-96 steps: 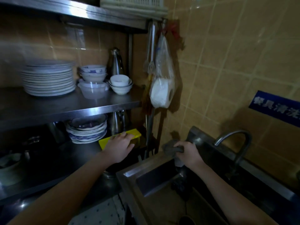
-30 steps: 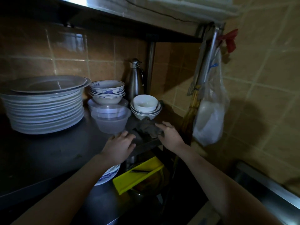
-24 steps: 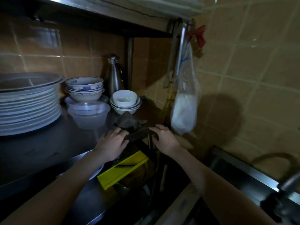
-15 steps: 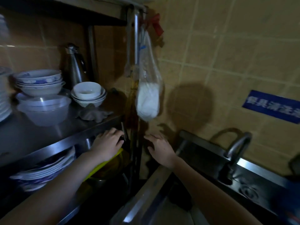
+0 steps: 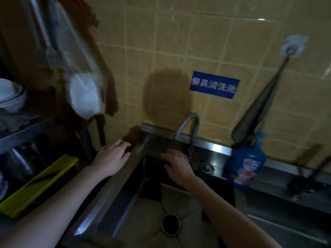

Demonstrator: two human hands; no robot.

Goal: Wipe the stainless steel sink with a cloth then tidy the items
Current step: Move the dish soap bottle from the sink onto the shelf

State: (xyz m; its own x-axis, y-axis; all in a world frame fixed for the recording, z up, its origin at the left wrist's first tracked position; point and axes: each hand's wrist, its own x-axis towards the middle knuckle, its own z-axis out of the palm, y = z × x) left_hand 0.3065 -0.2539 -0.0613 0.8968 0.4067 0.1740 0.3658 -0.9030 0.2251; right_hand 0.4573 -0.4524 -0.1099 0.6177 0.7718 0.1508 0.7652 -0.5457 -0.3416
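Note:
The stainless steel sink [image 5: 107, 199] fills the lower middle, with a round drain [image 5: 171, 225] in its floor and a curved tap [image 5: 189, 126] at the back. My left hand [image 5: 112, 157] hovers over the sink's left rim with fingers apart and holds nothing. My right hand [image 5: 176, 164] reaches over the basin below the tap, fingers spread, also holding nothing. The grey cloth [image 5: 13, 120] lies crumpled on the steel shelf at the far left, apart from both hands. A blue detergent bottle [image 5: 245, 162] stands on the sink's back ledge.
A yellow tray [image 5: 38, 183] sits on the lower shelf at left. White bowls [image 5: 9, 97] stand on the shelf. A plastic bag with a white roll [image 5: 84, 97] hangs from the rack post. A dark brush [image 5: 259, 108] hangs from a wall hook. A second basin [image 5: 286, 217] lies right.
The cloth was laid on the shelf and let go. Both hands came down and right, from the shelf edge to the sink, and the view swung right with them.

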